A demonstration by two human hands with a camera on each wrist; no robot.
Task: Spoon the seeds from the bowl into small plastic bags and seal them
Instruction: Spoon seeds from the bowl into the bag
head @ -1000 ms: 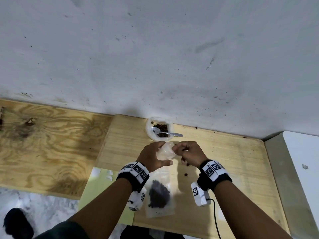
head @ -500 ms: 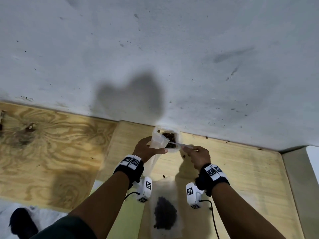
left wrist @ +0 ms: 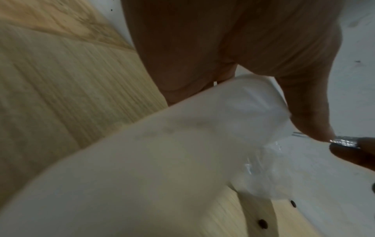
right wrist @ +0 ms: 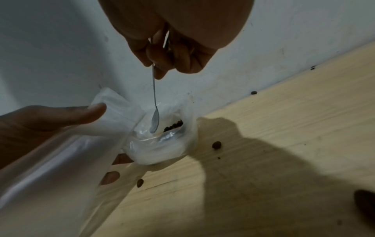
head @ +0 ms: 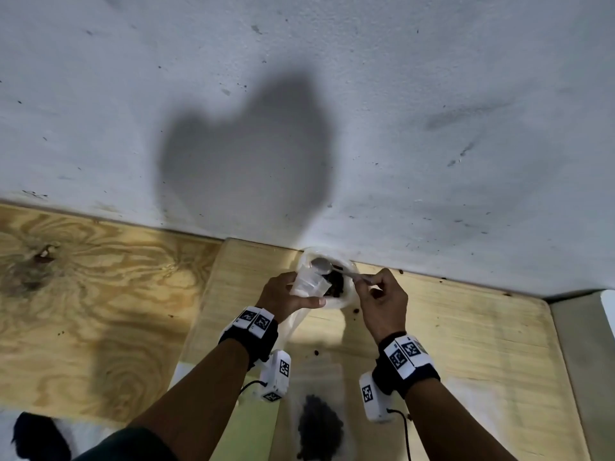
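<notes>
Fingers of left hand (head: 283, 296) pinch floppy clear plastic bag (head: 309, 283) open at frame centre, right hand (head: 382, 299) grips thin metal spoon (head: 322, 265) over small white bowl (right wrist: 178, 144) of dark seeds (head: 334, 281) beyond; likely risk: bag mouth sagging, seeds scattering onto pale wooden board (head: 466, 327).

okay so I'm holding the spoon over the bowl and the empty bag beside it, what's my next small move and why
Probably dip the spoon into the seeds and scoop. Its bowl looks empty above the bowl, and your left hand holds the bag at the rim with no seeds visible in it.
</notes>
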